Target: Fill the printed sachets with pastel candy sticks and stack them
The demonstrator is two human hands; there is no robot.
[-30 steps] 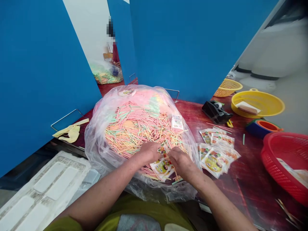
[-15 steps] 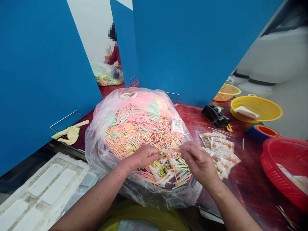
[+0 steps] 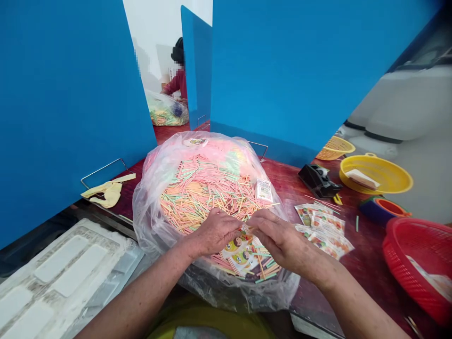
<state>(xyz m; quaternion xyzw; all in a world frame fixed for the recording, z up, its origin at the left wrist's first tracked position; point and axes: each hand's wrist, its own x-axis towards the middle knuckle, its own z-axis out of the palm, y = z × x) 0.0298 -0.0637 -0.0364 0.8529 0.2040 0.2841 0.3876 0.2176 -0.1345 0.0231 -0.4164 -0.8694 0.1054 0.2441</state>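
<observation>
A large clear plastic bag (image 3: pixel 148 221) lies wide open before me, full of thin pink, orange, yellow and green sticks (image 3: pixel 197 197). Over its near side, my left hand (image 3: pixel 213 233) pinches the top of a printed packet (image 3: pixel 243 254) with cartoon figures on it. My right hand (image 3: pixel 278 238) is beside it, fingers pressed together and pointing at the packet's top edge. Whatever is under the right fingers is hidden. Several flat printed packets (image 3: pixel 326 223) lie overlapping to the right. A small printed packet (image 3: pixel 263 190) rests on the sticks at the bag's right side.
A black tape dispenser (image 3: pixel 319 181), yellow baskets (image 3: pixel 388 181) and a red basket (image 3: pixel 406 245) stand on the right. Blue partitions (image 3: pixel 268 70) rise behind the bag. At left are a yellow cloth-like item (image 3: pixel 111 194) and a white foam lid (image 3: pixel 70 263). A person (image 3: pixel 178 82) sits beyond the partition.
My right hand has moved left to the packet's top, its fingers now flatter. The sticks seen between its fingers are now hidden. The view has shifted slightly left.
</observation>
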